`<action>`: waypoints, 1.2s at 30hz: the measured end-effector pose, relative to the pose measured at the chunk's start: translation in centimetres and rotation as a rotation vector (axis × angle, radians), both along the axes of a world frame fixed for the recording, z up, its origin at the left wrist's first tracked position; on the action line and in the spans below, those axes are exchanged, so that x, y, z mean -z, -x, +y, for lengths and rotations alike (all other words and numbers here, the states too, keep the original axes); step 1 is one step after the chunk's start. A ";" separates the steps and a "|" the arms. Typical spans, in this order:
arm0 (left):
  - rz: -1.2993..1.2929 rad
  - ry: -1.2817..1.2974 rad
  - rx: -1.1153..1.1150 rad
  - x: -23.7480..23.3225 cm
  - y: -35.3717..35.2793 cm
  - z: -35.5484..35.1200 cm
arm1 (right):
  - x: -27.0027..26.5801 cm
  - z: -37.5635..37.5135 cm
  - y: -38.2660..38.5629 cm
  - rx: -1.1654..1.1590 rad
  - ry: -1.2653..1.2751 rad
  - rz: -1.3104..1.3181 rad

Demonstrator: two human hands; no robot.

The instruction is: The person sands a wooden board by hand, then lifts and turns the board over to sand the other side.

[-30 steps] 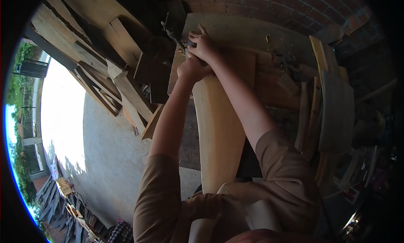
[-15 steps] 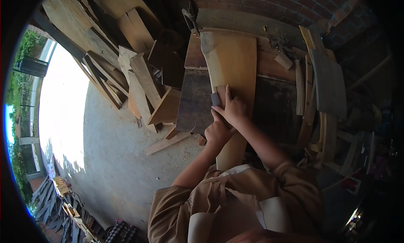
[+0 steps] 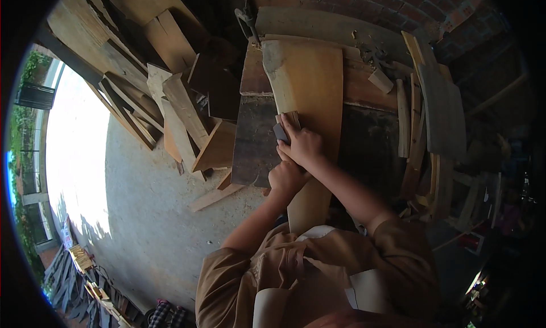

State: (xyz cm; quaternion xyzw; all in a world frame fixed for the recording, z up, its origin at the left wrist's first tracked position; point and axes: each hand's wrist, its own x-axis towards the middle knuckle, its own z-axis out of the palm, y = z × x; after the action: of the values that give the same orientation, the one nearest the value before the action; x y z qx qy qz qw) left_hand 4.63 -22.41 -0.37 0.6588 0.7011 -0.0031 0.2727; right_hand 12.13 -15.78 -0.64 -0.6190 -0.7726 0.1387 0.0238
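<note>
A long tan wooden board lies lengthwise on the dark workbench, its left edge uneven. Across that left edge rests a small wooden sanding block with a grey strip of sandpaper around it. My right hand is closed over the block, with a finger stretched along its top. Just below, my left hand is closed at the block's near end, touching my right hand. The left fingertips and the block's underside are hidden.
A clamp stands at the bench's far left corner. Wood offcuts lean in a pile to the left. On the right are narrow wood strips and a grey panel. A brick wall rises behind.
Both hands have shifted slightly left with the sanding block, which now sits more tilted over the board's left edge. The whole view has also moved a little.
</note>
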 end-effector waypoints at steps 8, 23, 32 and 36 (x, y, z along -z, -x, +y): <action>0.112 -0.027 -0.026 -2.1 3.2 23.5 | -0.6 23.8 3.5 0.081 0.024 0.141; 0.000 0.261 -0.047 -2.4 -0.3 -6.9 | 0.1 -8.0 -1.4 -0.020 0.022 0.088; -0.011 0.265 0.035 -1.9 -0.5 -6.2 | 0.3 -7.8 -2.3 0.036 -0.031 0.120; 0.051 0.098 0.026 -2.3 -0.2 6.0 | 0.4 5.0 -1.3 0.063 -0.089 0.153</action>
State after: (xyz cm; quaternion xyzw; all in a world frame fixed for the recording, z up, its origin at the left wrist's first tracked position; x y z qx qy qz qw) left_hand 4.88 -16.44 1.95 0.6537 0.6980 -0.0576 0.2866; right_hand 13.43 -10.78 -1.09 -0.6290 -0.7541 0.1502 0.1148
